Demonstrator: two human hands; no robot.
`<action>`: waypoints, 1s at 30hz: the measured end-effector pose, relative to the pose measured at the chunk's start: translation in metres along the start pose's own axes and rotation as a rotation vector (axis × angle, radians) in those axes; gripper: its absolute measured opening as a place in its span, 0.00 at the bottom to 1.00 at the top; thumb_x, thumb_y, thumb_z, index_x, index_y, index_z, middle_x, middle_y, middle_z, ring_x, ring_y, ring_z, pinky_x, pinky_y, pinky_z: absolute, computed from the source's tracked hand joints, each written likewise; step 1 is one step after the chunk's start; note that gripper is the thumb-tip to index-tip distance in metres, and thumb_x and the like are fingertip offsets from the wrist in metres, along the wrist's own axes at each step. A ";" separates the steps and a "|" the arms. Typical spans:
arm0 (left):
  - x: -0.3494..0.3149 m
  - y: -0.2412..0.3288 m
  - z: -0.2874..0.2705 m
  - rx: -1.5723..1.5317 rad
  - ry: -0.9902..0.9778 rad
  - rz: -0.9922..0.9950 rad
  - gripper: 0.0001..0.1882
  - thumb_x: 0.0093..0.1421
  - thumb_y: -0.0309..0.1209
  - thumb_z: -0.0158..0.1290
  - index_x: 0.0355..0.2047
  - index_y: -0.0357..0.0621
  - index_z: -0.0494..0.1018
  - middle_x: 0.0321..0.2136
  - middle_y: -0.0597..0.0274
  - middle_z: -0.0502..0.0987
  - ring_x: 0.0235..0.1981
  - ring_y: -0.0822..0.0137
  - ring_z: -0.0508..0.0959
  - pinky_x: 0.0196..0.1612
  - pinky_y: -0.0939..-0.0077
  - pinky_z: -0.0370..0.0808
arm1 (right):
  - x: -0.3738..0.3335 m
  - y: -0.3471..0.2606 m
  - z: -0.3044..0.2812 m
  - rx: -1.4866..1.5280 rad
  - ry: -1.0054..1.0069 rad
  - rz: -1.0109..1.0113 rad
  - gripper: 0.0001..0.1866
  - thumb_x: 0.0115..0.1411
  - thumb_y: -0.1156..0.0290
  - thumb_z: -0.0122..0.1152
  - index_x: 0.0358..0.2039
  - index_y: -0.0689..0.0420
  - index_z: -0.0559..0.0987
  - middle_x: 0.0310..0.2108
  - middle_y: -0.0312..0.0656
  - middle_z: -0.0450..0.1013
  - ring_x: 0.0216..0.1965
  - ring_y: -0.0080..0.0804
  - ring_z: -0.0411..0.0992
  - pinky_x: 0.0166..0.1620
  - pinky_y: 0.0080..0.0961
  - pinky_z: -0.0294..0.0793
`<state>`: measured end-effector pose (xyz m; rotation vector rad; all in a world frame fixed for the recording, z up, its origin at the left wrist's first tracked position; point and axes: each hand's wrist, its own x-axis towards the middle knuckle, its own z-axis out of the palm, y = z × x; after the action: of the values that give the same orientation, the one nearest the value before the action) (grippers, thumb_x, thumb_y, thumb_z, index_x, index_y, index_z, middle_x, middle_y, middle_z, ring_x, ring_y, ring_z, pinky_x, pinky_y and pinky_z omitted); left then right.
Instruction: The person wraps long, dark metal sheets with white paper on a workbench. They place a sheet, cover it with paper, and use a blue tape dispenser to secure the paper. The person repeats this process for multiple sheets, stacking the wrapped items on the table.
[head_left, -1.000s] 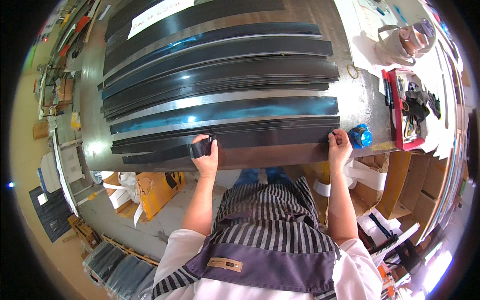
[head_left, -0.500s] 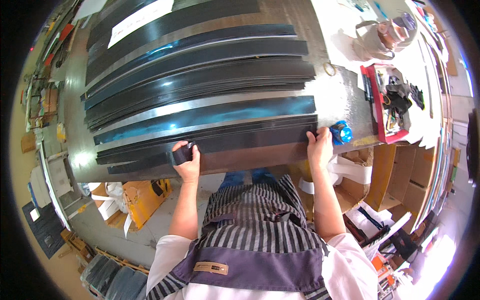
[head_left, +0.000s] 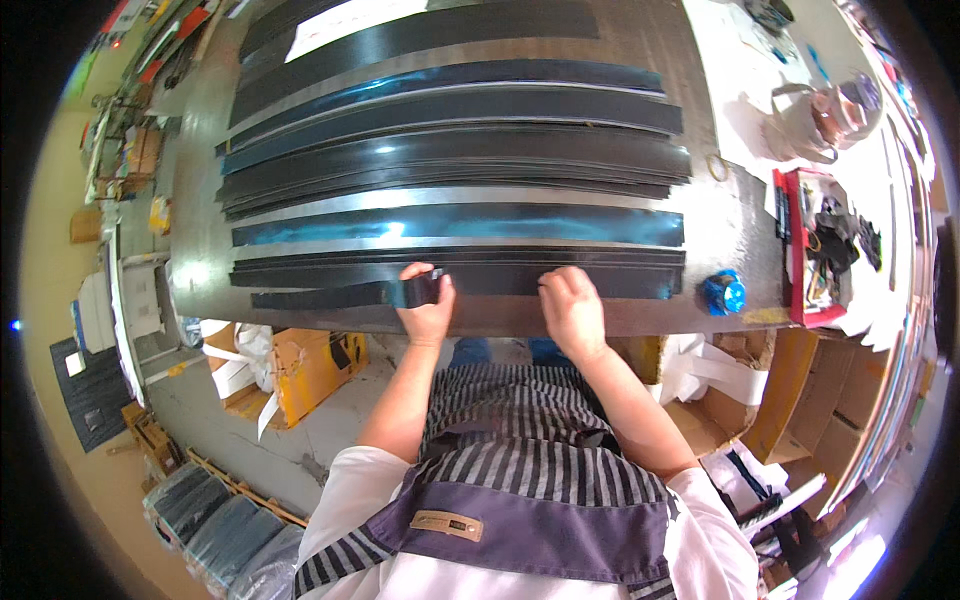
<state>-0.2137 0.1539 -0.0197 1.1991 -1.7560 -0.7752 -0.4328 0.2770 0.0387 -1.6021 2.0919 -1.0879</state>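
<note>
Several long dark strips lie in rows across the table. At the near edge, my left hand is closed on a black strip, whose held part is bent up between thumb and fingers; its flat part runs left along the table. My right hand is to the right, knuckles up and fingers curled together over the nearest stack of black strips. Whatever those fingers hold, if anything, is hidden beneath them. Beyond that stack lies a shiny bluish-black strip, then a thicker stack of dark strips.
A blue roll sits at the table's right front, near a red-edged tray of small tools. Farther back stand a beige jug-like container and a white sheet. Cardboard boxes stand below the table edge.
My right hand has left the strips' right end and moved left toward the middle, its fingers now curled. My left hand keeps its hold on the bent strip. The whole view has shifted.
</note>
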 end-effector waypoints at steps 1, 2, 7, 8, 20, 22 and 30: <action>0.000 0.002 0.000 0.007 0.006 -0.006 0.19 0.51 0.21 0.64 0.42 0.41 0.70 0.37 0.60 0.75 0.39 0.66 0.76 0.45 0.71 0.75 | 0.005 -0.011 0.018 -0.015 -0.011 -0.028 0.08 0.56 0.74 0.60 0.37 0.58 0.77 0.35 0.45 0.72 0.40 0.45 0.72 0.44 0.38 0.72; 0.000 0.006 -0.001 0.013 0.011 -0.018 0.19 0.50 0.21 0.64 0.41 0.41 0.71 0.38 0.59 0.75 0.40 0.64 0.76 0.47 0.69 0.75 | 0.007 -0.018 0.035 -0.032 -0.026 -0.053 0.09 0.56 0.73 0.61 0.38 0.58 0.77 0.35 0.45 0.72 0.41 0.44 0.72 0.44 0.38 0.72; 0.008 0.009 -0.026 -0.001 -0.087 -0.031 0.35 0.49 0.28 0.67 0.56 0.40 0.63 0.44 0.58 0.71 0.39 0.67 0.74 0.47 0.69 0.73 | 0.004 -0.024 0.067 -0.288 0.003 -0.047 0.11 0.57 0.69 0.62 0.41 0.57 0.77 0.39 0.44 0.73 0.42 0.43 0.72 0.45 0.38 0.72; 0.016 0.011 -0.041 0.071 -0.115 0.042 0.40 0.49 0.30 0.68 0.60 0.40 0.60 0.47 0.57 0.70 0.39 0.67 0.73 0.48 0.68 0.73 | 0.003 -0.024 0.068 -0.314 -0.009 -0.026 0.11 0.57 0.69 0.62 0.41 0.56 0.77 0.39 0.43 0.73 0.42 0.43 0.72 0.46 0.38 0.72; 0.059 -0.097 -0.217 -0.038 -0.158 -0.272 0.45 0.51 0.27 0.68 0.67 0.46 0.59 0.41 0.64 0.75 0.39 0.71 0.74 0.48 0.75 0.72 | -0.002 -0.023 0.076 -0.468 -0.037 0.003 0.12 0.60 0.70 0.60 0.43 0.57 0.73 0.40 0.47 0.72 0.44 0.47 0.71 0.48 0.40 0.71; 0.066 -0.074 -0.219 -0.084 -0.097 -0.350 0.39 0.56 0.27 0.63 0.67 0.44 0.59 0.49 0.61 0.72 0.45 0.70 0.73 0.54 0.71 0.70 | -0.005 -0.020 0.077 -0.494 -0.041 0.049 0.11 0.61 0.71 0.59 0.43 0.58 0.73 0.40 0.47 0.72 0.43 0.48 0.72 0.47 0.40 0.71; 0.064 -0.047 -0.235 -1.430 0.161 -0.927 0.33 0.61 0.18 0.54 0.66 0.35 0.58 0.57 0.50 0.69 0.60 0.61 0.70 0.65 0.64 0.66 | -0.004 -0.022 0.079 -0.508 -0.002 -0.001 0.10 0.62 0.71 0.57 0.43 0.59 0.72 0.39 0.49 0.71 0.41 0.50 0.71 0.46 0.41 0.70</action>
<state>0.0046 0.0709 0.0644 0.8578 -0.0928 -1.8976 -0.3664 0.2486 0.0006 -1.8057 2.5031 -0.5737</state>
